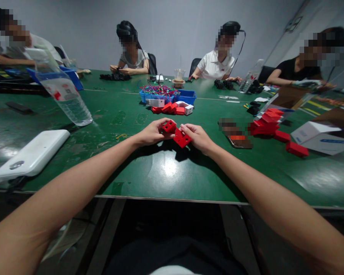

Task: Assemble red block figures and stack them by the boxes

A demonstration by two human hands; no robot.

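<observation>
Just above the table, at the middle of the head view, my left hand [149, 133] is closed on a small red plastic block [169, 126] with round holes in its face. My right hand [200, 139] pinches a red plastic part [181, 139], also with small dark holes, between thumb and fingers. The two red pieces touch or overlap; whether they are joined I cannot tell. Their far sides are hidden by my fingers. Beyond my hands lies a row of similar red blocks [169, 108], with white box-like pieces [156, 102] beside it.
Blue bins [186, 95] with tangled coloured wires [160, 91] stand farther back. A white power bank [33, 152] and water bottle [70, 103] are left. A phone [237, 139], stacked red blocks [266, 124] and a carton [323, 137] are right. Several people sit around the table [149, 179].
</observation>
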